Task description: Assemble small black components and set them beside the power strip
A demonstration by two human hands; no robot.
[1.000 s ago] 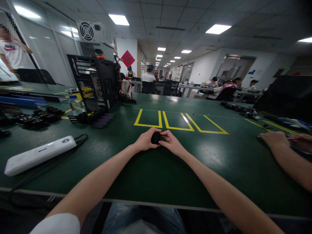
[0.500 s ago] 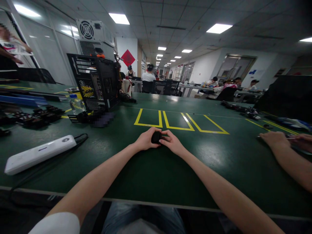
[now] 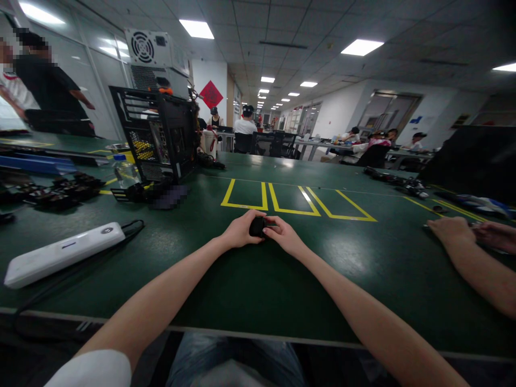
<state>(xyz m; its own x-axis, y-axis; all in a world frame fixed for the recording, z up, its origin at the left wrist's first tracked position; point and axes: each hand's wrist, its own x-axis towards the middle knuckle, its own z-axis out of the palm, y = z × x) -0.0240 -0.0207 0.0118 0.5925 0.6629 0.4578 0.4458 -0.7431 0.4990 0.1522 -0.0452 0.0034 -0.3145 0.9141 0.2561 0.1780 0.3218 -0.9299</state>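
A small black object [image 3: 257,227] rests on the green table [image 3: 258,279], held between both my hands. My left hand [image 3: 239,231] curls round its left side with closed fingers. My right hand [image 3: 282,235] pinches its right side with thumb and fingers. Most of the object is hidden by my fingers. Yellow taped rectangles [image 3: 296,201] lie just beyond my hands.
A white power strip [image 3: 62,253] with a black cable lies at the left. Behind it stands an open black computer case [image 3: 159,137], with a water bottle [image 3: 121,171] and black parts [image 3: 52,193]. A co-worker's hands [image 3: 470,232] rest at the right edge. Other people sit far back.
My hands and the black object have stayed in place. At the far left a person in black has stepped in front of the person in white.
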